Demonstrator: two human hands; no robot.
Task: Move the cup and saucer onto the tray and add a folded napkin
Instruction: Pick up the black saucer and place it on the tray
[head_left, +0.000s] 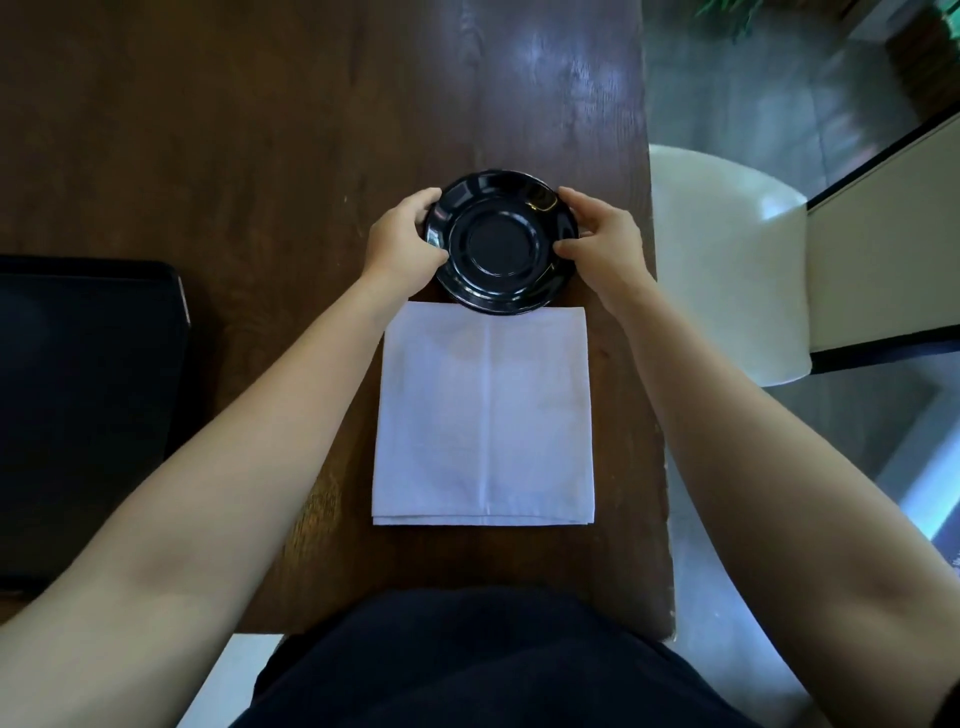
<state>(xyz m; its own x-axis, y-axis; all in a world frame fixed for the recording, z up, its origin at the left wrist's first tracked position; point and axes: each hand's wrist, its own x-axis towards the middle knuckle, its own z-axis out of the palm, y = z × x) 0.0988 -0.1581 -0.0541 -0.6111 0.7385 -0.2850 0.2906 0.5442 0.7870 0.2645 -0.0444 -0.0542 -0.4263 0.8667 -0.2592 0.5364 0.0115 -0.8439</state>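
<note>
A glossy black saucer (501, 243) sits on the dark wooden table (234, 156), with nothing on it. My left hand (402, 244) grips its left rim and my right hand (602, 244) grips its right rim. The saucer's near edge slightly overlaps the far edge of a white napkin (484, 415), which lies folded into a flat rectangle in front of me. A black tray (88, 415) rests at the left edge of the view, partly cut off. No cup is in view.
The table's right edge runs just right of the napkin. Beyond it stands a white chair (727, 249) on a grey floor. My dark-clothed torso (483, 665) fills the bottom of the view.
</note>
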